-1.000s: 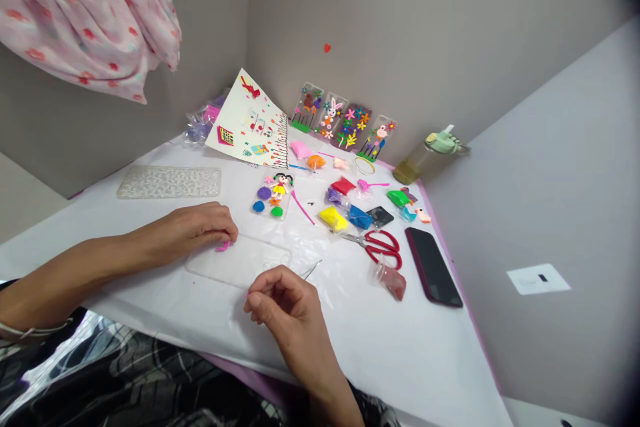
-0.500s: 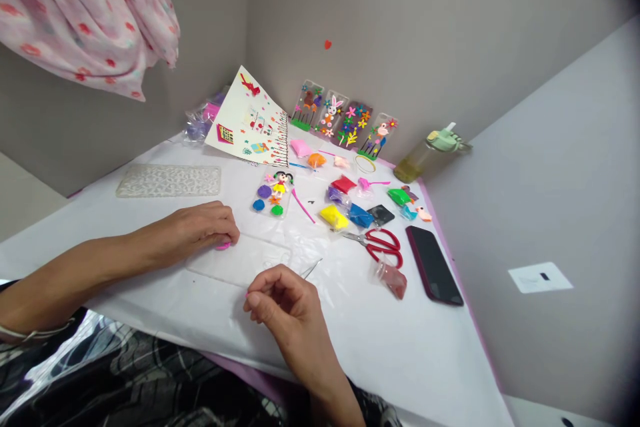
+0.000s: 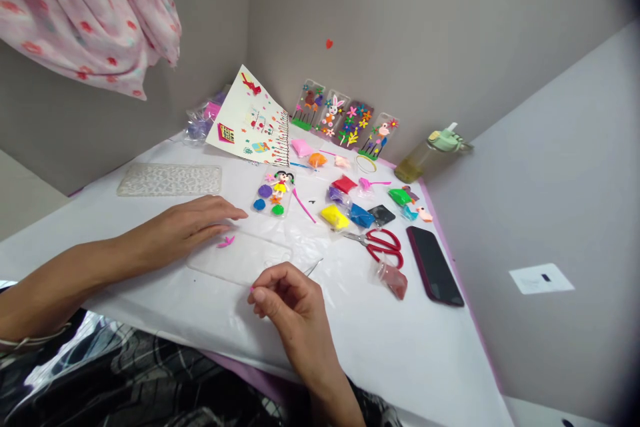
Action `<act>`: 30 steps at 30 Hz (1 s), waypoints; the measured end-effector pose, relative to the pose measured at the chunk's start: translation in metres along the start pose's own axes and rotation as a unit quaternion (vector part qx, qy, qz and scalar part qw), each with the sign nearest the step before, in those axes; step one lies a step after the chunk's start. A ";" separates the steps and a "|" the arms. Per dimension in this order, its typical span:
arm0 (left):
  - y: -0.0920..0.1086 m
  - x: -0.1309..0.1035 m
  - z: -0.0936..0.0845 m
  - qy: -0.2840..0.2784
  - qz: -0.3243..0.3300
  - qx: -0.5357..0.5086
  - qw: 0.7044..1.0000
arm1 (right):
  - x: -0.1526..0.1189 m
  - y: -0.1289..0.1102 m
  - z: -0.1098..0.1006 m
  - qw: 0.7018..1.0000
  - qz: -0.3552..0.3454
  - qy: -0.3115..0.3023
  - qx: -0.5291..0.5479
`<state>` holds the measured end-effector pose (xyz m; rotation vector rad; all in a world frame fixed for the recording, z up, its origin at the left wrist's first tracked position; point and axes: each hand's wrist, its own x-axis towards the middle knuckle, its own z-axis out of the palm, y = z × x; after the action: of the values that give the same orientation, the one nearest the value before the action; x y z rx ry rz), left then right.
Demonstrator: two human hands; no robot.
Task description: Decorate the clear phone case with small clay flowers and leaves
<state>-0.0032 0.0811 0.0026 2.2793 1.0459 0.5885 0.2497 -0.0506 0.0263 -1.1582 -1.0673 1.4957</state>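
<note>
A clear phone case lies flat on the white-covered table, with a small pink petal shape of clay on its left part. Just above that shape is my left hand, its fingers stretched out and holding nothing. At the case's near edge my right hand pinches a tiny bit of pink clay between thumb and forefinger. A thin metal tool lies by the case's right end, partly hidden behind my right hand.
Red-handled scissors, a phone and colourful clay packets lie to the right. Behind are a decorated case, a drawn card and a bottle. A patterned case lies left.
My left hand has let go of the pink clay shape and lifted slightly, its fingers straightening and uncovering the shape on the case. My right hand keeps its pinch, almost in place.
</note>
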 end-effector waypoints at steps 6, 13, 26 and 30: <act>0.036 -0.029 0.017 0.064 -0.020 -0.057 0.996 | 0.001 -0.001 0.000 0.999 -0.011 0.034 -0.005; 0.073 -0.042 0.043 0.053 -0.003 -0.088 0.995 | 0.000 0.001 0.002 0.999 -0.010 0.025 0.018; 0.077 -0.042 0.055 0.091 0.032 -0.088 0.991 | -0.006 0.003 0.004 0.985 -0.096 0.033 -0.136; 0.079 -0.040 0.043 0.118 -0.016 -0.104 0.987 | -0.014 -0.011 -0.002 0.985 -0.023 -0.158 -0.073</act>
<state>0.0414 -0.0059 0.0156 2.0433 1.0721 0.9266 0.2554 -0.0625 0.0391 -1.0072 -1.4289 1.6211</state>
